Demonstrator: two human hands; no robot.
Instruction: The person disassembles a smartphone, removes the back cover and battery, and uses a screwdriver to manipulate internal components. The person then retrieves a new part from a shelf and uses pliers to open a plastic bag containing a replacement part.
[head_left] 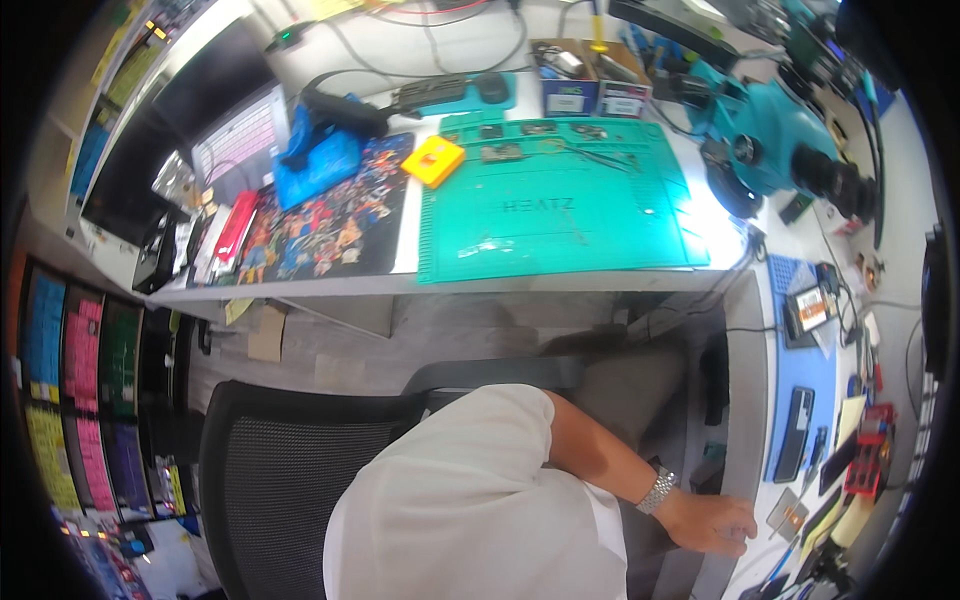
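Observation:
My left hand reaches to the right from a white sleeve, with a silver metal watch on its wrist. Its fingers are curled together at the edge of the white side desk; what they grip, if anything, is too small to make out. Nearest to the fingertips, on that desk, lies a small flat grey piece. My right hand is out of view.
The front desk carries a green work mat with tweezers, a yellow box, a blue cloth and a teal microscope. A black mesh chair is behind me. Tools and a red rack crowd the side desk.

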